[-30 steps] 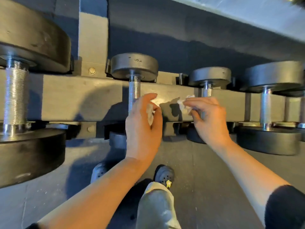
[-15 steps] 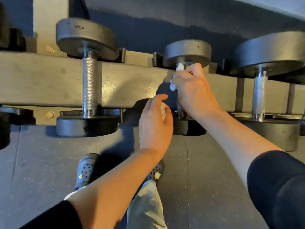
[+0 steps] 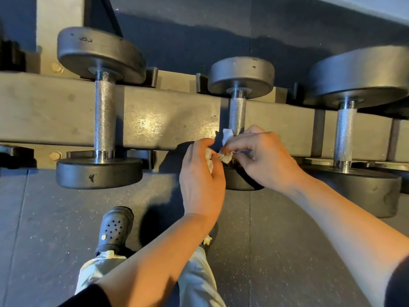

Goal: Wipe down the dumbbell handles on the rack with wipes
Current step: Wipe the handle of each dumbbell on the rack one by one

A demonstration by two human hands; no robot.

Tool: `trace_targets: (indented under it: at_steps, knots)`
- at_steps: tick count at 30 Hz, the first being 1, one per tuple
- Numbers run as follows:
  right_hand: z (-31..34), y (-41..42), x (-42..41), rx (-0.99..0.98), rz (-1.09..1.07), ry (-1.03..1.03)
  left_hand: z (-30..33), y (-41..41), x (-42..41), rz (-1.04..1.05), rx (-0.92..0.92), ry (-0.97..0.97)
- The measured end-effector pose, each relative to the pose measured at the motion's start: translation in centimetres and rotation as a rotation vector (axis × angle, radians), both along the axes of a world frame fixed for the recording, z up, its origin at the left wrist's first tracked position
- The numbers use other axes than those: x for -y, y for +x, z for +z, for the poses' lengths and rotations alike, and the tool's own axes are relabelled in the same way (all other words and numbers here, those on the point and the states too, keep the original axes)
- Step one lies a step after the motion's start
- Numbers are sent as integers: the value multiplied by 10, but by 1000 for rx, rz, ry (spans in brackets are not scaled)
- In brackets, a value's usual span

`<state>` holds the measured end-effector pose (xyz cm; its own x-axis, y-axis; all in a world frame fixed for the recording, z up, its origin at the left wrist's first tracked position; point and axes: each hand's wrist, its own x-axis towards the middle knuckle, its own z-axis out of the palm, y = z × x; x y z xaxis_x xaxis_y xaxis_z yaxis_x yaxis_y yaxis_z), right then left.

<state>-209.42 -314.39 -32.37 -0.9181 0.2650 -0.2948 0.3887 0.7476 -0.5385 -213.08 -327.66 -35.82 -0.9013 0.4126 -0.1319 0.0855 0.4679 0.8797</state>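
Observation:
Three dumbbells lie across the rack beam [image 3: 168, 120], each with a knurled steel handle. My right hand [image 3: 263, 158] grips a white wipe [image 3: 228, 135] round the near end of the middle dumbbell's handle [image 3: 237, 113]. The wipe's crumpled tail [image 3: 225, 156] sticks out between my two hands. My left hand [image 3: 202, 180] hovers just left of it and holds a second bunched wipe [image 3: 209, 161] in its curled fingers. The left dumbbell's handle [image 3: 104, 116] and the right dumbbell's handle [image 3: 344, 136] are bare.
The dumbbells' black heads jut out toward me over the dark rubber floor [image 3: 276, 251]. My black clog [image 3: 115, 229] and light trouser legs stand below the rack. A grey upright post [image 3: 59, 16] rises at the back left.
My right hand has slid with the wipe from the far end of the middle handle down to its near end. My left hand stayed close beside it. The view moved nearer.

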Motion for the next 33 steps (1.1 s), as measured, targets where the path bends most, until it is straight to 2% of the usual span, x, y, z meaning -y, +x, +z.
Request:
trace_targets:
  at_steps: [4,6,10,15,18,21,23,28,33]
  knots:
    - [-1,-18,-7,-367,-89,242,0,-2,-2,15,-27,1]
    - [-4,-27,-17,-438,-87,310,2,-2,-5,27,-65,1]
    - [-7,-33,-23,-420,-69,270,10,-2,-15,90,-13,91]
    - [-13,-12,-18,-395,-9,185,13,-2,-30,159,-66,53]
    - [-14,2,-21,-323,21,64,13,-5,-44,148,-77,3]
    - [-18,14,-22,-248,-14,-99,11,-4,-54,122,-128,-71]
    - [-22,25,-23,-246,-76,-128,10,-4,-54,83,-157,-113]
    - [-25,30,-37,-445,-467,22,10,-5,-53,68,-93,-167]
    - [-32,-23,-34,-604,-469,-41,10,-11,-49,62,-31,-160]
